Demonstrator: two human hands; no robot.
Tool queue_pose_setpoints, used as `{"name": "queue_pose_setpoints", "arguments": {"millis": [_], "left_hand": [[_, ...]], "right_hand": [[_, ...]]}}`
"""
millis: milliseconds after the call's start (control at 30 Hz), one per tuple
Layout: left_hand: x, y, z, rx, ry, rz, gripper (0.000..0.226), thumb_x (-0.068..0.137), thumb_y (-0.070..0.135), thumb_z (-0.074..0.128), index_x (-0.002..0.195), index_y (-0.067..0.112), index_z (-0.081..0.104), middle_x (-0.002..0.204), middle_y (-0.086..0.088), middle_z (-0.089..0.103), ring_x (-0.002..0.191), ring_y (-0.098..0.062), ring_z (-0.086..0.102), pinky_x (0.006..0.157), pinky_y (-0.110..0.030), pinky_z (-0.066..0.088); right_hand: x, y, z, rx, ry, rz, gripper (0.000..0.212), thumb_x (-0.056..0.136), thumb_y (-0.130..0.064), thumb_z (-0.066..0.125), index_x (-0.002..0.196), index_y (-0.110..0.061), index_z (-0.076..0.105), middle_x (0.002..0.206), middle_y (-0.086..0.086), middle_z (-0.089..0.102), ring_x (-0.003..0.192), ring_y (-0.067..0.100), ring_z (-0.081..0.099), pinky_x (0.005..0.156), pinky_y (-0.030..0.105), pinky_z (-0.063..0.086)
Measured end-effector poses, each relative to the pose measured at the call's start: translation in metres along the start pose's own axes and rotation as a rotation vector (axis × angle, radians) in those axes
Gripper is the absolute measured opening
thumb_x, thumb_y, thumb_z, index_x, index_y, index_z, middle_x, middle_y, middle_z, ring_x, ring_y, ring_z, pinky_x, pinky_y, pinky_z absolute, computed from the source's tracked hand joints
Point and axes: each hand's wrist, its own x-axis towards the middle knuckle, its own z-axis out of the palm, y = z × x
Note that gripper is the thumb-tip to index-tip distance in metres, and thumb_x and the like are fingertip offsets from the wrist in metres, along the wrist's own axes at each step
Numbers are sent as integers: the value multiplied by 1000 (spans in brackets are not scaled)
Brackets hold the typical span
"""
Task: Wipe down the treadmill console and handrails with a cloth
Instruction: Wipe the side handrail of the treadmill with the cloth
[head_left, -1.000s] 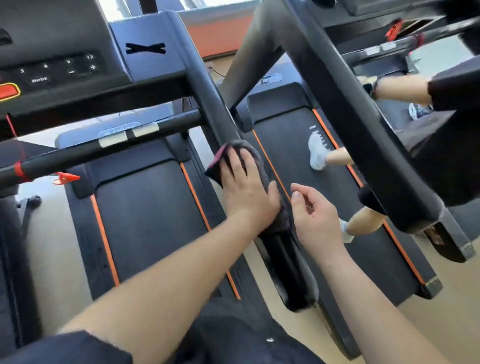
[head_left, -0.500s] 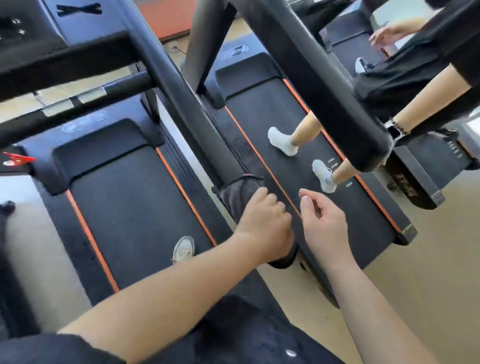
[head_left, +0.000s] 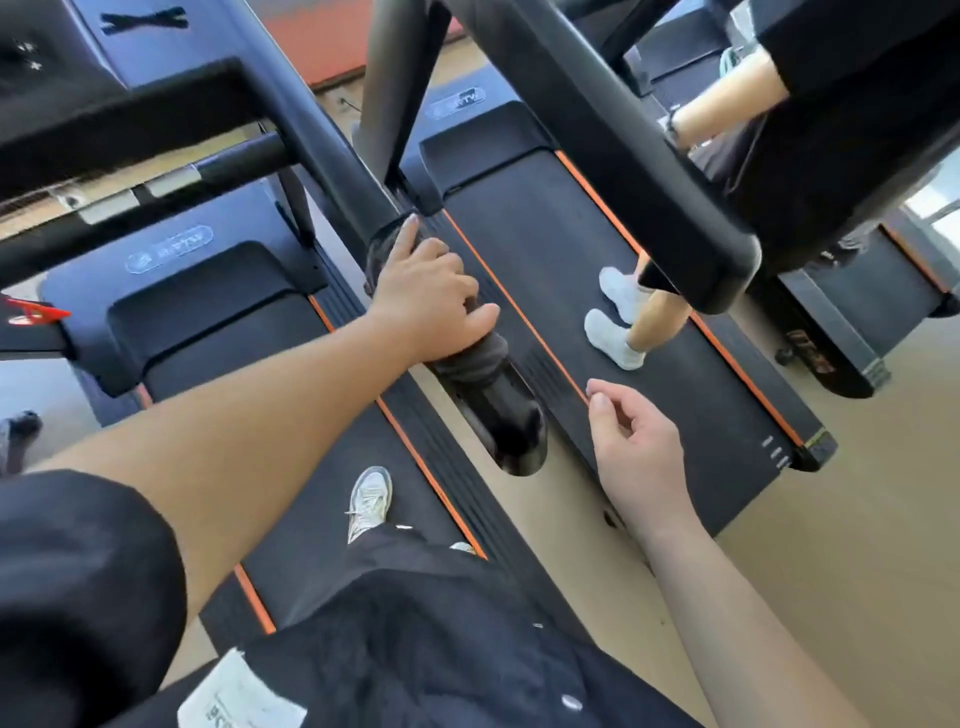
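Head: left hand (head_left: 426, 306) grips crumpled cloth (head_left: 471, 359) round glossy tubular handrail (head_left: 511, 422)

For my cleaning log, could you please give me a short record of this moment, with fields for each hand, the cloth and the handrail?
left hand: grips the cloth round the handrail, index finger pointing up the rail
right hand: holds nothing, fingers loosely curled, beside the rail's end
cloth: dark grey, wrapped round the rail near its lower end
handrail: black, slanting; glossy end cap bare below the cloth
nearby: another person's white shoes on the neighbouring treadmill
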Motion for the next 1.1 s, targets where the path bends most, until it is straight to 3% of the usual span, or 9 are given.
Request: {"name": "queue_pose_setpoints", "arguments": {"millis": [167,300,400,467,533,700,833,933,1100], "left_hand": [[-49,92,20,-60,68,95,49,92,53,44,86,20,80,83,-3,73,97,-34,60,119,-59,20],[-72,124,52,-114,410,288,24,91,20,53,83,14,75,73,-5,60,80,-32,55,112,-58,35],[-84,116,75,-62,483,474,30,96,13,47,106,19,75,106,-2,69,115,-35,60,120,-56,27],[-99,95,80,-38,408,592,40,95,13,52,129,29,66,144,0,57,146,-33,39,124,-56,19],[-107,74,75,-14,335,608,57,92,15,59,145,35,50,161,1,39,156,-29,21,125,-55,15],[-112,67,58,-359,355,326,71,82,39,79,146,22,53,160,-5,42,155,-29,24,127,-49,18],[-122,57,57,-695,558,-132,41,88,31,72,126,16,65,147,-4,52,139,-26,45,116,-43,38],[-111,52,47,-1009,321,-609,37,87,35,70,120,23,58,128,3,56,118,-18,51,100,-32,44],[-120,43,33,-1313,18,-586,14,93,38,65,94,25,60,84,8,66,84,-18,65,76,-36,55]], "right_hand": [[1,1,4,-23,26,7,28,103,-25,52,125,-19,70,115,-16,68,95,-25,55,77,-7,36],[0,-2,16,-55,-17,-39,28,104,-23,52,125,-15,69,120,-10,69,98,-25,54,83,-5,38],[-4,-6,19,-52,-60,-52,24,103,-21,53,120,-18,70,110,-16,69,96,-23,57,79,-3,42],[-7,-10,23,-67,-110,-67,23,103,-20,54,117,-20,71,106,-16,71,97,-17,61,81,4,48],[-10,-19,29,-91,-154,-88,24,102,-20,54,120,-22,69,109,-13,72,100,-8,64,87,12,52],[4,-45,47,-197,-236,-125,30,100,-31,59,129,-26,65,109,-13,69,102,2,64,99,29,50],[21,-48,67,-329,-202,-105,39,96,-42,61,129,-22,63,110,-9,66,110,15,63,102,40,49],[30,-44,83,-329,-123,-87,20,91,-42,67,103,-25,65,105,-1,68,101,19,65,91,38,51],[28,-73,102,-403,-24,-180,12,92,-27,66,82,-23,61,88,-3,65,87,21,61,81,41,50]]}}
